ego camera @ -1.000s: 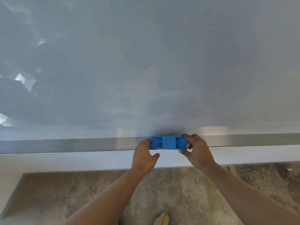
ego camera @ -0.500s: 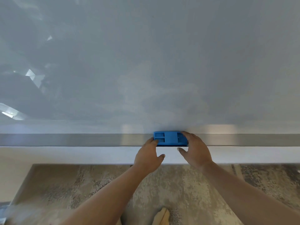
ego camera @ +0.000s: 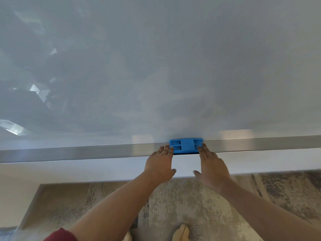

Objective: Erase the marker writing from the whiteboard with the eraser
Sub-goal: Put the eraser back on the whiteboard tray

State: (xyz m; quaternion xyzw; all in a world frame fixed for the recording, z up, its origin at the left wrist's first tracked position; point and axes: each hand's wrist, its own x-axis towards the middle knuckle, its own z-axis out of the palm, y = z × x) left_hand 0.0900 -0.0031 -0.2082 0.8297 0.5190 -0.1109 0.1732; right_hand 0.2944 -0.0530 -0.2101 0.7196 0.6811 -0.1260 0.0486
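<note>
While the whiteboard (ego camera: 156, 66) fills most of the view, its metal tray (ego camera: 69, 153) runs along the bottom edge. The blue eraser (ego camera: 186, 146) lies on that tray, between the two hands. The left hand (ego camera: 159, 165) and right hand (ego camera: 212, 166) are flat, fingers extended, fingertips touching the eraser's ends without grasping.

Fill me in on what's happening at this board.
A person faces a whiteboard that shows no marker writing, only faint smudges. A blue eraser sits on the metal tray along its bottom edge. The left hand and right hand are open, fingertips touching the eraser's two ends, neither closed in a grip.
</note>
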